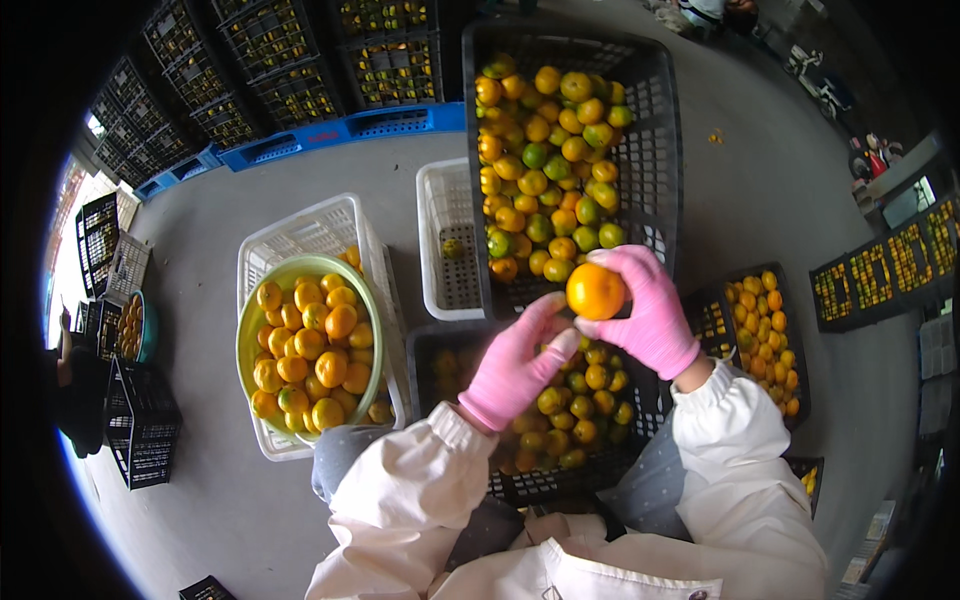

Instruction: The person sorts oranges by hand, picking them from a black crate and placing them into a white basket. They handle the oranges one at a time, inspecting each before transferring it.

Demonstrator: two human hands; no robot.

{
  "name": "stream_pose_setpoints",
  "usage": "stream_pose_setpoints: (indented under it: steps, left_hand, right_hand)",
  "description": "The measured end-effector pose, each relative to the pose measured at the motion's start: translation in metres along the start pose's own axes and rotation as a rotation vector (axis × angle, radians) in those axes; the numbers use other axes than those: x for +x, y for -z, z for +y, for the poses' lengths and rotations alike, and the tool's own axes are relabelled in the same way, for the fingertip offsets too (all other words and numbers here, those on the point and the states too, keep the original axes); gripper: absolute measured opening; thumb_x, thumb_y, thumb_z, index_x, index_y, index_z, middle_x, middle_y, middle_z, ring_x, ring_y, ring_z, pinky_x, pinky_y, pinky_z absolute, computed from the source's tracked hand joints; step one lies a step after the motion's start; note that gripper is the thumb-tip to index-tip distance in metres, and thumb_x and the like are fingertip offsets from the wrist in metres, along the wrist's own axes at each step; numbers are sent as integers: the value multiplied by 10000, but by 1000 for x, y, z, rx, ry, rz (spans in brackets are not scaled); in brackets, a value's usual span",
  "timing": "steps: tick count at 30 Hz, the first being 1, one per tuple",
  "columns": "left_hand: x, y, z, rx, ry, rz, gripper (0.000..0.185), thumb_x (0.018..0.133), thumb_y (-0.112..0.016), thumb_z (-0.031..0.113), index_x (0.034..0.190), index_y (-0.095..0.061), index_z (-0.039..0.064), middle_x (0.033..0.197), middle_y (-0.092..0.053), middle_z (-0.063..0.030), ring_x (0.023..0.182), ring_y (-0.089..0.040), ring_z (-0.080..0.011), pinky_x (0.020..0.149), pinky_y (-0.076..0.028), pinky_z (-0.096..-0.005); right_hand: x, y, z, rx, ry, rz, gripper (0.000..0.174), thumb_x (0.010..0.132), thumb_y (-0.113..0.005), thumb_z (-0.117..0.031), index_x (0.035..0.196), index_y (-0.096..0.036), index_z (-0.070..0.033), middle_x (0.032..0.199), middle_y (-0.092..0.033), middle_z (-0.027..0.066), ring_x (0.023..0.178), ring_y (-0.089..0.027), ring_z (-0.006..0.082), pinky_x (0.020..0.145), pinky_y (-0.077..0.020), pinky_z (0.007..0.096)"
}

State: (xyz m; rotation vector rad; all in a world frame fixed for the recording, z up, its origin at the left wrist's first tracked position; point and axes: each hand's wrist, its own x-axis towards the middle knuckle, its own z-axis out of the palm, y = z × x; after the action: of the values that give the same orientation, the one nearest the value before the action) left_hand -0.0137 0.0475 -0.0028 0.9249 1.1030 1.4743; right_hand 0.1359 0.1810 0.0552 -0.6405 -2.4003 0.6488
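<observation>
My right hand (651, 319), in a pink glove with bare fingertips, grips an orange mandarin (595, 291) between thumb and fingers. Just left of the fruit is my left hand (514, 367), gloved alike, its thumb and fingers apart with nothing between them. Whether its fingertip touches the mandarin I cannot tell. Beyond both hands a black plastic crate (654, 150) holds many green and orange mandarins (555, 169). Below them, between my knees, another black crate (525, 491) of mandarins is partly hidden by my hands and sleeves.
To the left, a green basin (244, 352) of orange mandarins rests on a white crate (375, 262). A white crate (442, 309) with one greenish fruit stands at centre. Stacked crates (277, 67) on blue pallets (330, 135) line the back. Right: a black crate (799, 360) of mandarins. Far left: a person (79, 397).
</observation>
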Motion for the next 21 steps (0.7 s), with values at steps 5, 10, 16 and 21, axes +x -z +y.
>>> stream_pose_setpoints:
  steps: [5, 10, 16, 21]
  left_hand:
    - [-20, -3, 4, -294, 69, -142, 684, 944, -674, 342, 1438, -347, 0, 1324, -497, -81, 1228, -476, -158, 1051, -397, -313]
    - [-52, 11, 10, -271, 114, -65, 598, 926, -703, 281, 1386, -412, 34, 1248, -554, -54, 1126, -525, -131, 949, -455, -284]
    - [-87, 80, -11, -2, 150, 297, 546, 888, -723, 375, 1259, -570, 4, 1134, -635, -38, 1035, -569, -110, 912, -464, -268]
    - [-122, 166, -7, 806, 265, 670, 453, 809, -735, 398, 1009, -659, -1, 1007, -693, -166, 943, -671, -256, 839, -516, -351]
  right_hand:
    - [-33, -15, -30, -17, 158, -52, 721, 604, -903, -169, 1255, -603, -91, 1232, -544, 97, 1153, -537, 317, 1003, -456, 399]
    - [-50, -20, -30, 221, 118, -137, 731, 694, -866, -189, 1332, -529, -70, 1313, -540, 92, 1162, -555, 238, 934, -473, 335]
    - [-54, -30, -23, 342, 4, -174, 461, 887, -713, -249, 1277, -571, -50, 1254, -554, 76, 1062, -562, 185, 883, -459, 293]
    - [-53, -29, -23, 352, 11, -179, 353, 925, -664, -223, 1221, -613, -38, 1183, -594, 85, 1005, -588, 181, 868, -475, 288]
